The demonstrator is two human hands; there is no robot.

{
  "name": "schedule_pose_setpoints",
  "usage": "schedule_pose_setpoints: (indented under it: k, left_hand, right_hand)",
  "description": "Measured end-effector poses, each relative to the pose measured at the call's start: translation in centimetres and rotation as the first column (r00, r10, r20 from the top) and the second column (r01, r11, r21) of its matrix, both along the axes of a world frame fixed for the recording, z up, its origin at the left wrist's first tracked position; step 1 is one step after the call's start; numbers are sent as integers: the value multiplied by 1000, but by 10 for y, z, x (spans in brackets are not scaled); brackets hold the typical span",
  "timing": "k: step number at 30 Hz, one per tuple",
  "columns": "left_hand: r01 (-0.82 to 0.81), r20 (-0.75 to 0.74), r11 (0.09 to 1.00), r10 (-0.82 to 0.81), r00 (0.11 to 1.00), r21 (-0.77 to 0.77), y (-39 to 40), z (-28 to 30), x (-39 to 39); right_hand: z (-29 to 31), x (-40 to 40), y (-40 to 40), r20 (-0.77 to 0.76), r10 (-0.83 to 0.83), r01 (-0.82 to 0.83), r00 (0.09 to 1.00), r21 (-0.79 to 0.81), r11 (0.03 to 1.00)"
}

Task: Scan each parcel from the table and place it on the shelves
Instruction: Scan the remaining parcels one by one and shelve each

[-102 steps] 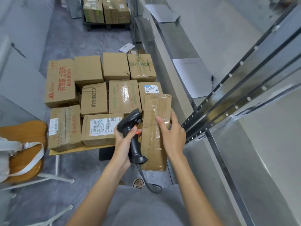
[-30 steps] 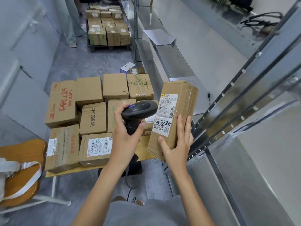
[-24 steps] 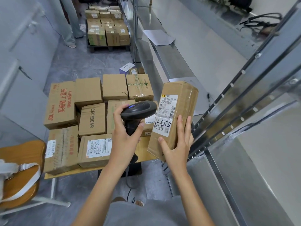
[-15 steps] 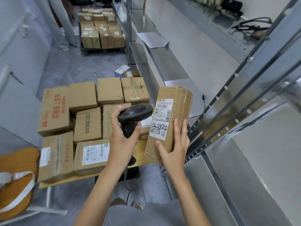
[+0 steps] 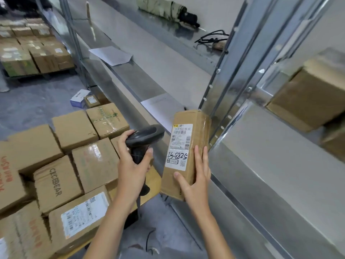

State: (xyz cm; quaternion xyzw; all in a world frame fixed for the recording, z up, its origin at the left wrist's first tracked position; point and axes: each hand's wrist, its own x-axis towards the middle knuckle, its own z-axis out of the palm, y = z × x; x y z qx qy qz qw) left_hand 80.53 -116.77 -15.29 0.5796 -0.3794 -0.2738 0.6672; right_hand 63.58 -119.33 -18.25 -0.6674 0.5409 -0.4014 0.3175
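Note:
My right hand [image 5: 194, 181] grips a tall brown parcel [image 5: 197, 128] upright, its white label with a barcode and handwritten digits facing me. My left hand [image 5: 131, 165] holds a black barcode scanner [image 5: 144, 136] by its handle, the head pointing right at the label from a short gap. Several taped cardboard parcels [image 5: 95, 162] lie packed together on the table [image 5: 154, 181] at lower left. The metal shelves [image 5: 280, 165] stand at the right, just beyond the held parcel.
Brown boxes [image 5: 306, 96] sit on the shelf at far right. Sheets of paper [image 5: 112, 56], a folded umbrella [image 5: 164, 8] and a tangled cable [image 5: 212, 38] lie on the shelves further back. More cartons [image 5: 33, 51] are stacked on a pallet at top left.
The parcel was turned from lying flat to upright with its label facing me, and the scanner was raised to it. My view has since swung right toward the shelves.

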Motion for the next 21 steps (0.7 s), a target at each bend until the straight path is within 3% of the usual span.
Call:
schedule_pose_setpoints:
  k: [5,10,16,21]
  left_hand:
    - [190,-3,982,-190,982,9,9,0,9]
    - [375,-1,926,-376,927,37,28,1,26]
    - [596,-25,803,-596,803,1,44,8,14]
    - [741,-52,671,-741,669,-17,57,26,-44]
  right_hand:
    - [3,1,37,30,-165,163,986,54,985]
    - [9,19,94,160,-355,335,921,143,931]
    - [24,25,160,400,-567,524,721,221,822]
    - [46,3,215,537,-673,658,508,262,706]
